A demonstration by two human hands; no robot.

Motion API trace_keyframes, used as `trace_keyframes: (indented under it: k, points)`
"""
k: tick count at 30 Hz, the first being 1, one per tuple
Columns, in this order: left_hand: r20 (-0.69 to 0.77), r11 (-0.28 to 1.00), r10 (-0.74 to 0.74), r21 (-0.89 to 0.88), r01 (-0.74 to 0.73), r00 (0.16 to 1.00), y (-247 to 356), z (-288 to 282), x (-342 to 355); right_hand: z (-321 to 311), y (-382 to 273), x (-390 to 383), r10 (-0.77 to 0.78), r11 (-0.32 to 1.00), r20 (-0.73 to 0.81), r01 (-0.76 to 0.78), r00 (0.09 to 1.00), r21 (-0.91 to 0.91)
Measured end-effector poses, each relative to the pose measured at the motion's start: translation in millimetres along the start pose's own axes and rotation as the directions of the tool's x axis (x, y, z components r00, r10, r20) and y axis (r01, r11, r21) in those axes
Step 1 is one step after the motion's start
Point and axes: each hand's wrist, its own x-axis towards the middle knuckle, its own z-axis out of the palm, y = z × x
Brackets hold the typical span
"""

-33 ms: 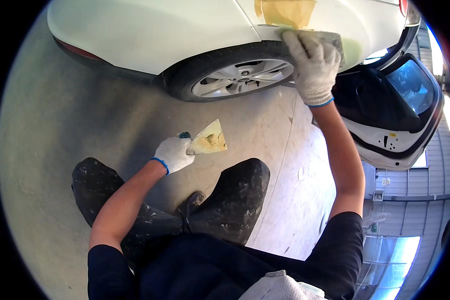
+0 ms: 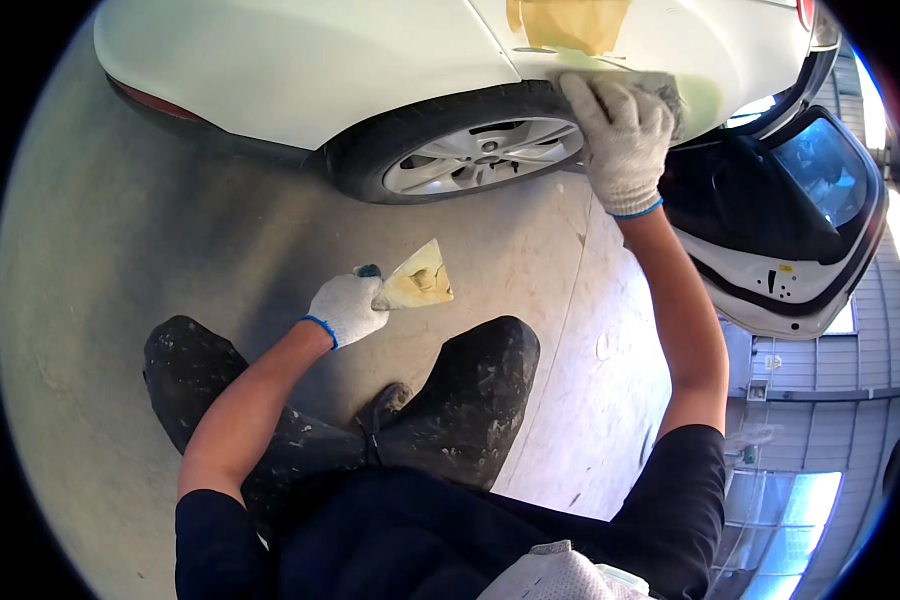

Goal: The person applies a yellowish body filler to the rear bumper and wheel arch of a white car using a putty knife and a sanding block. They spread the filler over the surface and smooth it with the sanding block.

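My left hand [image 2: 348, 308], in a white knit glove with a blue cuff, is closed round the handle of a putty knife [image 2: 422, 280]. Its broad blade carries a smear of pale yellow filler and points away from me over my knees. My right hand [image 2: 625, 145], gloved alike, presses a flat grey spreader [image 2: 666, 92] against the white car body [image 2: 300, 60] just above the rear wheel arch. Part of the spreader is hidden under the fingers. A tan patch [image 2: 570, 25] on the panel lies beyond that hand, with pale greenish filler around the spreader.
The car's wheel [image 2: 485, 160], with a silver spoked rim, is below and left of my right hand. An open white tailgate [image 2: 780, 220] hangs at the right. My knees [image 2: 470, 400] in stained dark trousers are bent above the concrete floor [image 2: 240, 210].
My right hand has shifted slightly left along the panel with the spreader, which looks tilted differently. The left hand and putty knife have hardly moved.
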Motion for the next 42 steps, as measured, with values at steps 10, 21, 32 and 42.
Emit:
trace_keyframes:
  k: [10,21,32,42]
  points:
    - [0.026,1.0,-0.012,0.013,0.011,1.0,-3.5,4.0,-1.5,-37.5,-2.1,42.7,0.009,1.0,0.045,-0.01,0.999,0.012]
    - [0.003,1.0,-0.015,0.005,0.015,1.0,4.1,-4.7,-2.0,-8.9,-8.1,69.8,-0.14,0.981,0.029,0.143,0.99,-0.131]
    - [0.029,1.0,-0.013,-0.019,0.014,0.999,1.0,-5.4,-0.7,-9.0,3.2,30.2,-0.203,0.975,0.116,0.212,0.972,-0.072]
    - [0.018,0.999,-0.025,0.043,0.024,1.0,-9.0,-6.8,-5.7,-26.5,4.5,82.6,-0.138,0.984,0.087,0.147,0.987,-0.103]
